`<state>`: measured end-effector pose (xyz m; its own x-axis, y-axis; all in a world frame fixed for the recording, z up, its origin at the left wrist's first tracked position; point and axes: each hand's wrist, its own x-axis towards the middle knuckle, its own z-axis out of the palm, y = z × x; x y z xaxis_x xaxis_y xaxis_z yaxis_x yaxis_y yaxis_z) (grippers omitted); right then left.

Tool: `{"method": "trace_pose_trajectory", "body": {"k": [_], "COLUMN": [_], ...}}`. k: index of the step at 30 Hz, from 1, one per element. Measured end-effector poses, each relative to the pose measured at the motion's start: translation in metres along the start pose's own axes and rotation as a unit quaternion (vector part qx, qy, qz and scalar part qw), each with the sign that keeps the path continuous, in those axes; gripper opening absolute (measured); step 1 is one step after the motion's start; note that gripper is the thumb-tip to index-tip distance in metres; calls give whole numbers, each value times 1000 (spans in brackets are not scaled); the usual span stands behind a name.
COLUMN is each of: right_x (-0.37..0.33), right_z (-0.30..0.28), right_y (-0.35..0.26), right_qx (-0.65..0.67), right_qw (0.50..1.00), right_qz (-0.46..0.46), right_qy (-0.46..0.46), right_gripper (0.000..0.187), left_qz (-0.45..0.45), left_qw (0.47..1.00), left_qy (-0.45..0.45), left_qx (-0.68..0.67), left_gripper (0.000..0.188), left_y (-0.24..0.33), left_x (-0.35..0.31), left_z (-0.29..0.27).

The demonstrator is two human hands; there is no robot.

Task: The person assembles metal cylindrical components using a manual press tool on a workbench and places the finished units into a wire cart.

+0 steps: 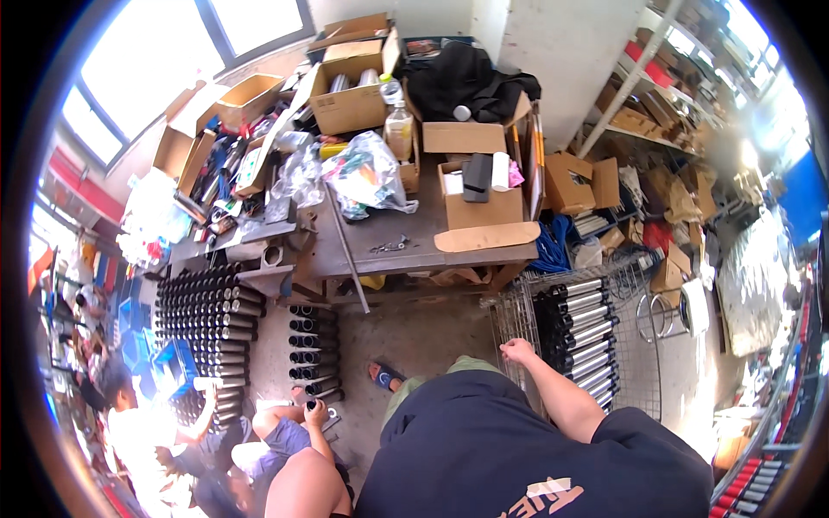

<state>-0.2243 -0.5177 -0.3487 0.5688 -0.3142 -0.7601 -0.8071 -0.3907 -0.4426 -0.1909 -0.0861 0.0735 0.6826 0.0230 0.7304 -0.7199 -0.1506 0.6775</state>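
My right hand (518, 350) is at the left side of a wire mesh cage (499, 321), its fingers curled on the wire edge. Inside the cage lie several shiny metal tubes with black ends (591, 330), stacked in a row. My right arm reaches forward from a dark short sleeve. My left hand does not show. In front of me, on the floor, are my foot in a dark blue sandal (386, 376) and a stack of black tubes (313, 350).
A workbench (414, 246) ahead carries cardboard boxes (347, 99), plastic bags (367, 177) and a long metal rod (345, 249). Two people sit low at the left, one hand (316, 413) holding a small black part. Many black tubes (203, 319) and blue bins (173, 367) stand near them.
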Motion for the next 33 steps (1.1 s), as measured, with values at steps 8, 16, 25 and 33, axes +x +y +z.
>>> {"method": "trace_pose_trajectory", "body": {"k": [8, 16, 25, 33], "right_x": [9, 14, -20, 24], "right_z": [21, 79, 152, 161], "right_y": [-18, -91, -199, -312], "right_qx": [-124, -281, -117, -212], "right_qw": [991, 953, 984, 958], "right_qz": [-42, -100, -91, -192], "right_qy": [-29, -56, -102, 29], "right_gripper": [28, 32, 20, 45], "left_qz": [18, 100, -555, -843], "left_qw": [998, 987, 803, 379], "left_qy": [11, -39, 183, 49], "left_qx": [66, 116, 120, 379], "left_gripper": [10, 7, 30, 75], "left_y": [26, 111, -284, -482], "left_x": [20, 66, -211, -487], "left_z": [-51, -166, -214, -339]}}
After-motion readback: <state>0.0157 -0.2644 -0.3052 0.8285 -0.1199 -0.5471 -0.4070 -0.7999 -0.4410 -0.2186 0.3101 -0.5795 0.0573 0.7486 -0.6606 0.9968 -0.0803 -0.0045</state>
